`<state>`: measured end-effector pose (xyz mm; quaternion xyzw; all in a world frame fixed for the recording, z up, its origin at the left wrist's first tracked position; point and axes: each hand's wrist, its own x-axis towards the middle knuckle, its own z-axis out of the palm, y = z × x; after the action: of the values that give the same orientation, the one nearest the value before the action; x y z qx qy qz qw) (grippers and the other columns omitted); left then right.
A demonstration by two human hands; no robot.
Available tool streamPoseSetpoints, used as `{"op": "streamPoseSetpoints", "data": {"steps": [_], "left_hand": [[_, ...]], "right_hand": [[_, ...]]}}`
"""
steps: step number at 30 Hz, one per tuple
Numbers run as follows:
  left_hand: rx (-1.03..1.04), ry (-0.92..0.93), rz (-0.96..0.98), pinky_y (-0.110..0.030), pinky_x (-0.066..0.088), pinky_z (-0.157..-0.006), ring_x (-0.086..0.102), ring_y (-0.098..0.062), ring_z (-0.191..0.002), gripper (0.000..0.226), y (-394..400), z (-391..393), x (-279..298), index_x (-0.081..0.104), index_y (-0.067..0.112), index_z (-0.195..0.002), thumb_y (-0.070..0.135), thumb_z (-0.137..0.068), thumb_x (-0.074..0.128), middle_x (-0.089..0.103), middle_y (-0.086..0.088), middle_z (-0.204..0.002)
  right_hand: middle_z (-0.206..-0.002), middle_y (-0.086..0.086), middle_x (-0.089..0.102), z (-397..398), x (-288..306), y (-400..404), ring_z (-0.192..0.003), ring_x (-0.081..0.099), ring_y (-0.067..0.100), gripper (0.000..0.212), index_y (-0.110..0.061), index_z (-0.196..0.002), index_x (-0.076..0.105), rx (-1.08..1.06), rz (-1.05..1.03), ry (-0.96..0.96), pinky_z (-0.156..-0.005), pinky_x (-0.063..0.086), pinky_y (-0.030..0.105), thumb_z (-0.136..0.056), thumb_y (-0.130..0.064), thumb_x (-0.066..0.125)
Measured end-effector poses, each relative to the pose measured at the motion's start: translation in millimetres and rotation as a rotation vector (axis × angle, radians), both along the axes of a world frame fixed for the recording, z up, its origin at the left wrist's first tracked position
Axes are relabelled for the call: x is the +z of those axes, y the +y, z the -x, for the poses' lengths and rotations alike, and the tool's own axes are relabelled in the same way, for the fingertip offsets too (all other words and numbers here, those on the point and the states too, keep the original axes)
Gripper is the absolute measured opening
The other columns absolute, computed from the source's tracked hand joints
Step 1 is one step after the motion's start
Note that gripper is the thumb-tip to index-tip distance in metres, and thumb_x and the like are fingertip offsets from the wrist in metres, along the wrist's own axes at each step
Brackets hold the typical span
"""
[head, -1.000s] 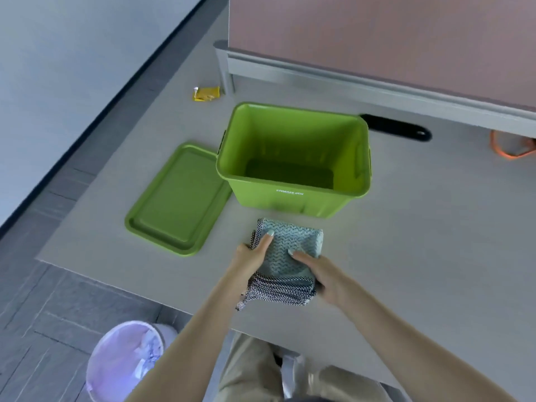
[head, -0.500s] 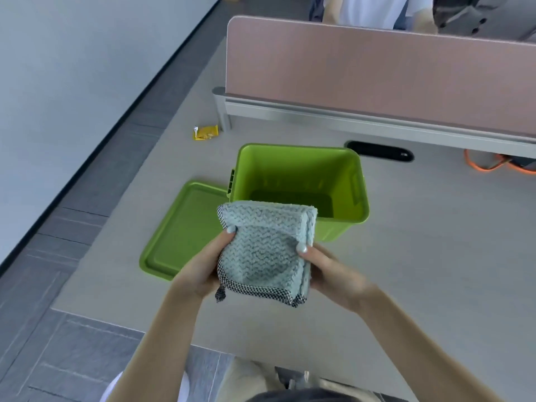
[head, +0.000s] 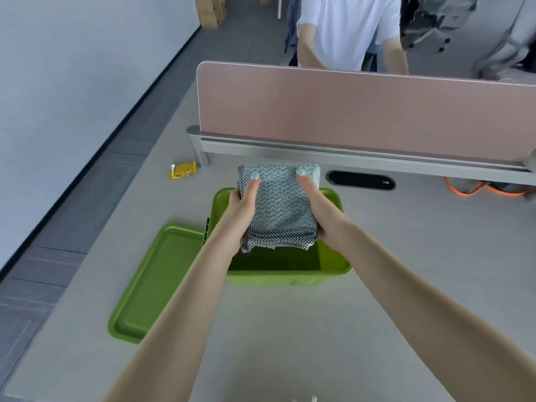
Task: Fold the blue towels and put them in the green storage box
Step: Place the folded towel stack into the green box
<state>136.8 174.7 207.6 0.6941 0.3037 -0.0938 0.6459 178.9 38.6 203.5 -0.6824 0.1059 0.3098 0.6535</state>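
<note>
I hold the folded blue towels (head: pixel 280 203) up in the air over the open green storage box (head: pixel 290 274); my left hand (head: pixel 243 204) grips the left side with the thumb on top, and my right hand (head: pixel 314 204) grips the right side the same way; the box sits on the surface (head: pixel 406 285) with its lid (head: pixel 156 282) lying flat just beside it; I think the good way now is to keep both sides level and squeezed so the folds stay neat; I should go straight down into the middle, not bump the rim, and let go only when the stack rests on the bottom.
</note>
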Motion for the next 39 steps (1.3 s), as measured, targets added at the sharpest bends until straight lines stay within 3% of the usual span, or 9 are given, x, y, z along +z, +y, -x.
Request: {"op": "streamPoseSetpoints", "data": {"steps": [6,14,19,23,27,30,34,36,39], "left_hand": [[0.018,0.239,0.113,-0.050,0.024,-0.113,0.035,-0.027,-0.135,0.126,16.5,-21.1,-47.3,0.026,0.022,-0.145,0.094,-0.041,0.039,0.034,-0.004,-0.150],[-0.048,0.497,-0.026,-0.042,0.024,-0.111,0.030,-0.032,-0.137,0.073,20.3,-32.8,-101.7,0.023,0.009,-0.145,0.060,-0.092,0.024,0.029,-0.013,-0.152],[0.074,0.477,0.068,-0.044,0.035,-0.107,0.044,-0.031,-0.125,0.053,23.1,-47.3,-114.8,0.038,0.007,-0.139,0.039,-0.098,0.029,0.043,-0.014,-0.142],[0.204,0.502,0.167,-0.044,0.042,-0.101,0.051,-0.031,-0.116,0.042,21.6,-50.5,-129.1,0.049,0.002,-0.128,0.023,-0.097,0.030,0.051,-0.015,-0.132],[0.229,0.416,0.102,-0.039,0.039,-0.104,0.043,-0.032,-0.127,0.041,7.4,-56.1,-113.9,0.039,0.001,-0.135,0.013,-0.096,0.033,0.042,-0.015,-0.140],[0.015,0.260,-0.332,-0.047,0.029,-0.109,0.032,-0.032,-0.132,0.051,1.6,-44.4,-103.6,0.029,0.011,-0.138,0.019,-0.090,0.046,0.029,-0.010,-0.145],[-0.839,0.034,-1.084,-0.053,0.003,-0.113,0.000,-0.032,-0.143,0.064,4.3,-18.5,-94.4,0.014,0.016,-0.144,0.023,-0.091,0.050,0.006,-0.013,-0.155],[-1.109,0.053,-1.158,-0.052,-0.003,-0.113,-0.011,-0.031,-0.144,0.082,8.2,-13.5,-104.1,-0.006,0.016,-0.147,0.031,-0.091,0.051,-0.010,-0.011,-0.157],[-1.265,0.228,-1.092,-0.051,-0.004,-0.114,-0.015,-0.028,-0.143,0.094,13.5,-17.7,-123.8,-0.020,0.016,-0.144,0.050,-0.088,0.048,-0.019,-0.008,-0.156]], "right_hand": [[-0.141,0.006,0.047,-16.0,-26.2,6.2,-0.129,0.044,0.024,0.075,-0.016,-0.139,0.041,0.110,0.161,0.108,-0.114,0.025,0.043,-0.087,-0.069,0.024],[-0.148,0.010,0.038,-25.3,-88.0,17.7,-0.135,0.036,0.033,0.069,-0.015,-0.145,0.031,0.115,0.361,0.356,-0.112,0.024,0.052,-0.092,-0.060,0.025],[-0.139,0.012,0.048,-36.9,-106.8,24.0,-0.125,0.047,0.031,0.058,-0.012,-0.138,0.039,0.044,0.387,0.444,-0.107,0.033,0.049,-0.095,-0.049,0.033],[-0.121,0.012,0.058,-35.5,-117.3,22.4,-0.105,0.056,0.026,0.043,-0.007,-0.123,0.051,0.022,0.384,0.438,-0.084,0.043,0.033,-0.098,-0.038,0.036],[-0.130,0.012,0.052,-36.1,-117.2,16.8,-0.117,0.051,0.028,0.043,-0.005,-0.132,0.043,0.047,0.463,0.333,-0.088,0.038,0.029,-0.098,-0.032,0.041],[-0.145,0.015,0.033,-29.9,-103.7,7.5,-0.129,0.038,0.032,0.064,-0.004,-0.143,0.022,0.264,0.643,0.029,-0.092,0.037,0.032,-0.093,-0.030,0.053],[-0.158,0.003,-0.004,-5.4,-88.6,-2.8,-0.144,0.004,0.030,0.088,-0.017,-0.149,0.001,0.832,0.997,-0.545,-0.115,0.010,0.049,-0.086,-0.033,0.060],[-0.158,0.003,-0.012,-3.1,-92.9,-2.3,-0.145,-0.007,0.028,0.091,-0.018,-0.149,-0.004,0.996,1.064,-0.699,-0.115,0.000,0.051,-0.086,-0.033,0.060],[-0.157,0.005,-0.020,-9.4,-106.0,0.0,-0.144,-0.016,0.027,0.098,-0.014,-0.148,-0.013,1.147,1.129,-0.604,-0.114,-0.008,0.052,-0.086,-0.042,0.058]]}}
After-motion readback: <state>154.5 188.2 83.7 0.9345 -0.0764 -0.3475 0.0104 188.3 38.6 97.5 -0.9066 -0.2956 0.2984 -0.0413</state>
